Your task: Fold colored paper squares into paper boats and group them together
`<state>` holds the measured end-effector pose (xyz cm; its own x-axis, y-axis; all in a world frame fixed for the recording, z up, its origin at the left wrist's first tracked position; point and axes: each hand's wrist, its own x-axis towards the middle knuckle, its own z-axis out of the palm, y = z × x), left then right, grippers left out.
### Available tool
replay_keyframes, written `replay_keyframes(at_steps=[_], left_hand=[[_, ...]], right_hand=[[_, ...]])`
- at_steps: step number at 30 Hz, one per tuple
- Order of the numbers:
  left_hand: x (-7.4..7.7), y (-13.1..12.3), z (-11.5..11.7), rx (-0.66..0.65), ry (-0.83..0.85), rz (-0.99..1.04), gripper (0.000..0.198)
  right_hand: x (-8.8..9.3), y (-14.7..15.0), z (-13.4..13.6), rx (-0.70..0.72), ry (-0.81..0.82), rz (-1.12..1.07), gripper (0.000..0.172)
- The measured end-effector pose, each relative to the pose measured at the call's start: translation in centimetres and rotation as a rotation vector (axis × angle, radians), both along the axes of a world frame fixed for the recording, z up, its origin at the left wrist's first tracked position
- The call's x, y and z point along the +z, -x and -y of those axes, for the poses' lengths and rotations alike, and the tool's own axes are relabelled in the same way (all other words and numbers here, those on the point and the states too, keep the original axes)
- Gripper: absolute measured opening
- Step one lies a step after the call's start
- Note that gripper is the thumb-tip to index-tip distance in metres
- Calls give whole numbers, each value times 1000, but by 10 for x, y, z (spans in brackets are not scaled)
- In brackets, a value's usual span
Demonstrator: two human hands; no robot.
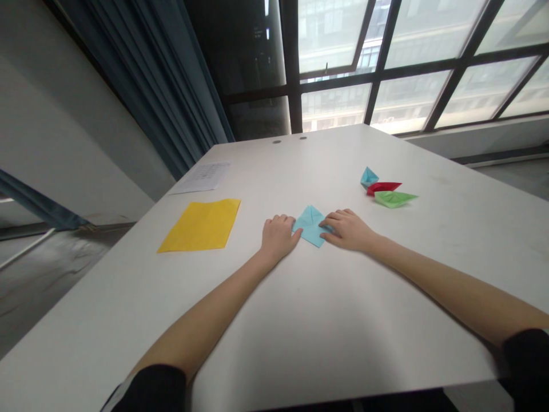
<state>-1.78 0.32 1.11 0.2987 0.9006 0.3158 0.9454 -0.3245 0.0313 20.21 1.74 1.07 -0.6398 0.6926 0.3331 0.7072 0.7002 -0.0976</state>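
Observation:
A light blue sheet of origami paper (311, 226), folded into a small diamond-like shape with crease lines on its upper part, lies on the white table between my hands. My left hand (279, 234) grips its left corner, thumb on the near edge and fingers curled at the far side. At the right corner, my right hand (346, 229) pinches the paper between thumb and fingers, covering that corner.
Left of my hands lies a yellow paper sheet (201, 226), with a printed white page (203, 177) behind it. Folded paper boats in blue (368, 177), red (383, 187) and green (393, 199) sit at the right. The white table (300, 166) reaches toward windows and a blue curtain (158, 74).

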Motion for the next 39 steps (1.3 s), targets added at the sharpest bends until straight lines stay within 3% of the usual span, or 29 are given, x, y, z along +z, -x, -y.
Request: replay_keyframes(at_steps=[6,15,24,31,34,39], left_hand=[[-8,5,-6,-31,23,128,29],[0,3,-2,-134,-48,246,14],[3,2,2,-350,-37,183,14],[2,0,2,-416,20,162,14],[1,-2,3,-414,49,170,18],[-1,-3,3,-413,94,210,20]], right_hand=[[0,0,1,2,-6,0,33],[0,0,0,2,-4,-8,33],[0,0,0,-1,5,2,32],[-2,-1,0,0,-3,-15,31],[-4,-1,-2,42,-18,-28,28],[-6,0,-3,230,-8,-44,23]])
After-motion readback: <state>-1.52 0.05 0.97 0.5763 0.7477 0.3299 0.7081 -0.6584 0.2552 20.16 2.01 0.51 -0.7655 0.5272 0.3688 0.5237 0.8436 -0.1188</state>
